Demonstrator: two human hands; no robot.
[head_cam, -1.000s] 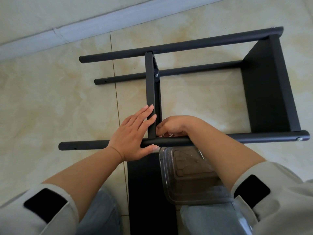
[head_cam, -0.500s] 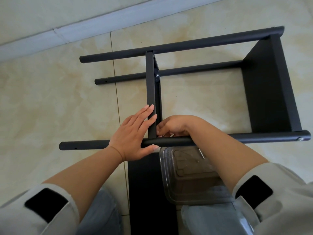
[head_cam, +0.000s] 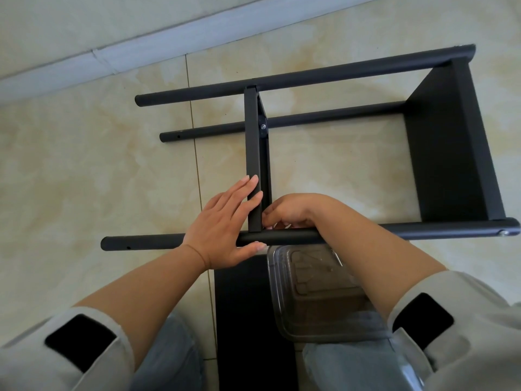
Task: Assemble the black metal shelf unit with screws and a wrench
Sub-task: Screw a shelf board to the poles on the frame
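- Lying on its side on the tile floor [head_cam: 84, 176], the shelf unit [head_cam: 310, 153] looks roughly half built: 4 poles run across, an end shelf [head_cam: 451, 142] is fixed at the right, and a middle shelf [head_cam: 253, 153] stands edge-on between the poles.
- 1 screw [head_cam: 263, 126] shows on the middle shelf's far corner and another [head_cam: 502, 233] at the near pole's right end, so those joints appear done.
- Left hand [head_cam: 225, 230] lies flat, fingers straight against the middle shelf, thumb under the near pole [head_cam: 146, 244], bracing the joint.
- Right hand [head_cam: 293, 211] is curled just behind that pole at the shelf's near corner; I cannot tell what the fingertips pinch, probably a screw.
- Left to do, by my reading: this corner, then the loose panel [head_cam: 242, 320] on the floor by the knees, beside a clear tray [head_cam: 315, 292]; the poles' left holes are unfilled.
- No wrench is visible.
- Against 1 second ago, hands and frame sit the same; nothing has visibly shifted.
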